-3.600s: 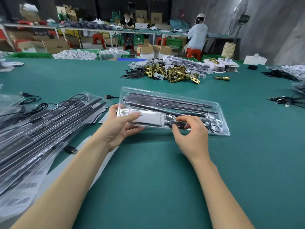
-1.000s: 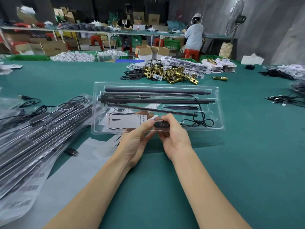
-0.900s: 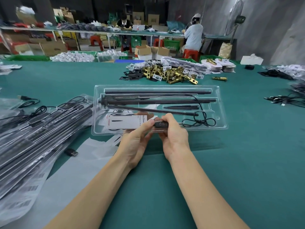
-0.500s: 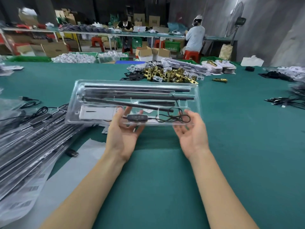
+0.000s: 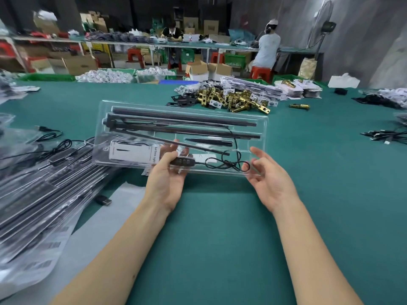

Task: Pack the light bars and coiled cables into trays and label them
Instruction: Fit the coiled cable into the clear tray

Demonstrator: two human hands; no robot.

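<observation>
A clear plastic tray point(image 5: 256, 128) hangs tilted just above the green table. In it lie several black light bars point(image 5: 182, 116), a coiled black cable point(image 5: 229, 165), a black controller point(image 5: 184, 161) and a white label card point(image 5: 132, 154). My left hand point(image 5: 165, 183) holds the tray's near edge, thumb on top by the controller and fingers underneath, visible through the plastic. My right hand point(image 5: 271, 181) is palm up at the tray's near right corner, fingers relaxed and spread; I cannot tell whether they touch it.
A stack of packed trays point(image 5: 44, 183) fills the left side, with a white sheet point(image 5: 99, 216) and a loose USB plug point(image 5: 103, 200) beside it. Brass lock parts point(image 5: 233, 100) lie behind the tray, loose cables point(image 5: 387, 135) at the right. Two people work at a far bench.
Both hands pinched the tray's near edge at the controller a second ago. My right hand has let go and moved to the right corner; the tray shifted left and rose a little.
</observation>
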